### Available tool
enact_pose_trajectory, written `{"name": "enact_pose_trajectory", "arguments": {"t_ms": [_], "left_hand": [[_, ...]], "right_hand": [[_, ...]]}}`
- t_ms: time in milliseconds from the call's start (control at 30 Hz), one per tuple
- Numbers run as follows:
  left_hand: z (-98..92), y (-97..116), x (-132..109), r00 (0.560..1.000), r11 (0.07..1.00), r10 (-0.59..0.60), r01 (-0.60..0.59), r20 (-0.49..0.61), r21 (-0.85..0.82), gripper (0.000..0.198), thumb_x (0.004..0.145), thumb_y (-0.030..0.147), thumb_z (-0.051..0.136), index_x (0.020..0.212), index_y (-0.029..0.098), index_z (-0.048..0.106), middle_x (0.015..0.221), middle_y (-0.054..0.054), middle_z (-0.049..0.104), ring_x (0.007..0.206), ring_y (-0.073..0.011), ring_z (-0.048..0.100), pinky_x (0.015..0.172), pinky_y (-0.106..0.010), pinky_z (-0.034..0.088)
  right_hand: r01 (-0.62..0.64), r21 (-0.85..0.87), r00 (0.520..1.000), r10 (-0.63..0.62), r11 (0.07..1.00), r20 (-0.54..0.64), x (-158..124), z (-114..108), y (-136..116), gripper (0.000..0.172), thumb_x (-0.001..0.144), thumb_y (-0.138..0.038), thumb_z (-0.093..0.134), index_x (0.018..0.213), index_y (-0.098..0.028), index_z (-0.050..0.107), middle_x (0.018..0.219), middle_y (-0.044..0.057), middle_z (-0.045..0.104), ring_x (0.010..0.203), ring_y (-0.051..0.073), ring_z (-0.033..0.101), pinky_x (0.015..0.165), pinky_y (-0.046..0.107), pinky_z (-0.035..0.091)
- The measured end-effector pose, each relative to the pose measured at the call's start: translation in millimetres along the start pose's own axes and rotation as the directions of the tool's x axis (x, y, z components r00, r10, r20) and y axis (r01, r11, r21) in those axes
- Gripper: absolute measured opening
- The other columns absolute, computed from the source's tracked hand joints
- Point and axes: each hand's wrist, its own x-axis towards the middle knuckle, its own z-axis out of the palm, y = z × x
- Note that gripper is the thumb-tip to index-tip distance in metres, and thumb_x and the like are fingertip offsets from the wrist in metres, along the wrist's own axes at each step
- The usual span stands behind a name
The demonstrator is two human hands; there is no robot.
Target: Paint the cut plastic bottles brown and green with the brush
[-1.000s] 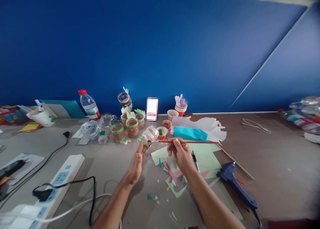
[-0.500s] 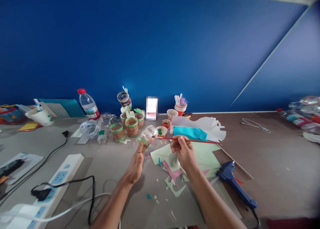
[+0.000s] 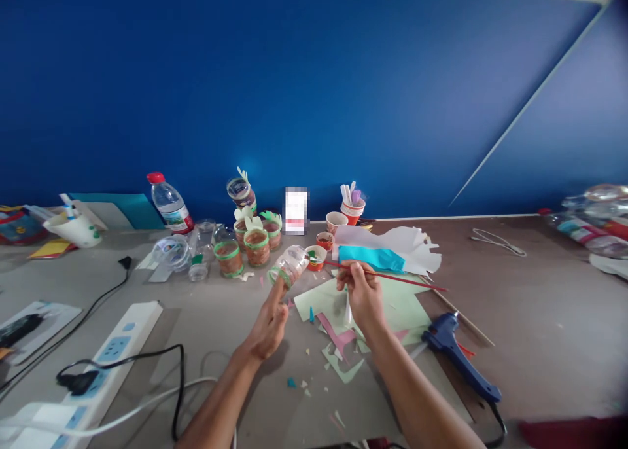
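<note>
Clear plastic cup: in the left hand, mid-table, tilted; just left of an orange paper cup.

Head view. Far edge of the table meets a blue partition. Widest gap between things: right side, from glue gun to bottles, with a white cable on the far side. Tighter at left, where a power strip runs toward the near edge. Cut paper sheet and scraps beneath and around the right hand.

Containers: orange paper cup holds green paint; small red cup behind it holds something dark. Stacked cups, farther right, hold white sticks and a purple item. Brown jars with green bands stand to the left.

Left-hand fingers bent at the cup's green-banded end; cannot tell whether any go inside. Right-hand fingers pinched around a red paintbrush, its tip at the orange cup's mouth; paint contact unclear.

Cup's appearance: transparent, ridged wall, brownish patch beside the green band.
</note>
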Motion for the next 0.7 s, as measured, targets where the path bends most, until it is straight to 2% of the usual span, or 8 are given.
{"name": "enact_pose_trajectory", "arguments": {"t_ms": [133, 300, 433, 567, 633, 700], "left_hand": [[0.1, 5, -1, 0.999, 1.000, 0.011, -0.012, 0.033, 0.019, 0.079, 0.087, 0.066, 0.041, 0.151, 0.023, 0.026, 0.156, -0.011, 0.031, 0.145, -0.0312, 0.024, 0.120, -0.044, 0.017], [-1.9, 3, -3, 0.999, 0.999, -0.023, 0.024, -0.029, 0.026, 0.081, 0.084, 0.068, 0.045, 0.149, 0.021, 0.031, 0.155, -0.012, 0.032, 0.144, -0.0332, 0.025, 0.119, -0.046, 0.016], [-3.7, -3, -5, 0.999, 1.000, -0.028, 0.028, -0.023, 0.006, 0.081, 0.085, 0.068, 0.043, 0.150, 0.021, 0.030, 0.154, -0.011, 0.036, 0.144, -0.0332, 0.027, 0.119, -0.046, 0.018], [-3.8, -4, -6, 0.991, 0.995, -0.097, 0.093, -0.089, -0.044, 0.084, 0.084, 0.072, 0.038, 0.150, 0.020, 0.029, 0.152, -0.013, 0.038, 0.143, -0.0334, 0.029, 0.119, -0.048, 0.018], [-2.8, -2, -6, 0.990, 0.993, -0.108, 0.103, -0.087, -0.059, 0.086, 0.083, 0.074, 0.036, 0.149, 0.019, 0.030, 0.151, -0.013, 0.041, 0.143, -0.0330, 0.029, 0.119, -0.048, 0.017], [-1.8, 0, -4, 0.993, 0.994, -0.094, 0.089, -0.077, -0.066, 0.084, 0.083, 0.074, 0.035, 0.149, 0.020, 0.032, 0.149, -0.012, 0.044, 0.143, -0.0313, 0.029, 0.120, -0.045, 0.017]], "right_hand": [[-0.097, -0.005, 0.989, 0.097, 0.995, 0.113, 0, -1, -1, 0.031, 0.079, -0.048, 0.068, 0.078, -0.017, 0.067, 0.056, 0.000, 0.063, 0.043, 0.011, 0.052, 0.043, 0.025, 0.040], [-0.019, 0.032, 1.000, 0.019, 0.999, 0.007, 1, 0, -3, 0.029, 0.078, -0.046, 0.069, 0.079, -0.018, 0.067, 0.058, 0.000, 0.064, 0.045, 0.011, 0.054, 0.045, 0.024, 0.041], [-0.101, 0.014, 0.994, 0.100, 0.995, 0.051, 3, 0, -3, 0.033, 0.074, -0.049, 0.071, 0.075, -0.016, 0.067, 0.053, 0.000, 0.062, 0.042, 0.011, 0.051, 0.042, 0.025, 0.039], [-0.038, 0.028, 0.997, 0.040, 0.999, -0.067, 6, -1, -4, 0.031, 0.074, -0.048, 0.072, 0.076, -0.017, 0.066, 0.055, 0.000, 0.063, 0.044, 0.011, 0.053, 0.044, 0.025, 0.040], [-0.033, 0.064, 0.998, 0.036, 0.997, -0.044, 5, -1, -4, 0.030, 0.075, -0.047, 0.071, 0.077, -0.018, 0.066, 0.056, 0.000, 0.063, 0.046, 0.012, 0.054, 0.045, 0.025, 0.041], [-0.046, 0.063, 0.999, 0.044, 0.997, 0.026, 3, 0, -4, 0.029, 0.077, -0.047, 0.069, 0.079, -0.018, 0.066, 0.058, 0.000, 0.064, 0.047, 0.012, 0.054, 0.046, 0.025, 0.041]]}}
